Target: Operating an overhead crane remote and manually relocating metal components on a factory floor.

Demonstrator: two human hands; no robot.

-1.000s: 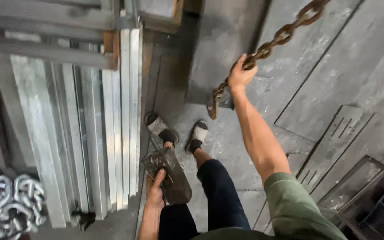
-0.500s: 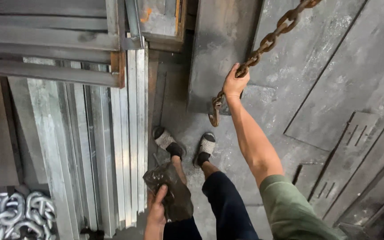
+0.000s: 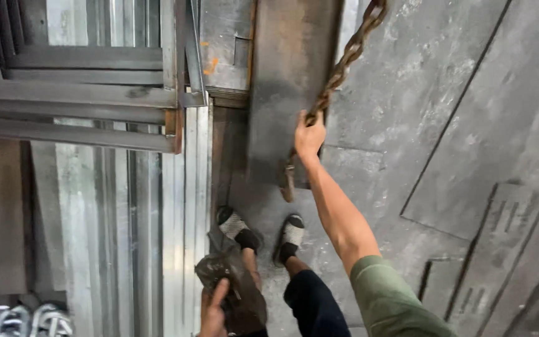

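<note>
The right hand point(image 3: 309, 136) is closed in a fist around a rusty brown steel chain point(image 3: 338, 72) that hangs slanting from the upper right, its hooked end dangling just below the fist. The right arm stretches forward, nearly straight, in a green sleeve. The left hand point(image 3: 213, 312), low at the frame's bottom edge, grips a dirty, dark grey block-shaped control box point(image 3: 229, 281), thumb up along its face.
</note>
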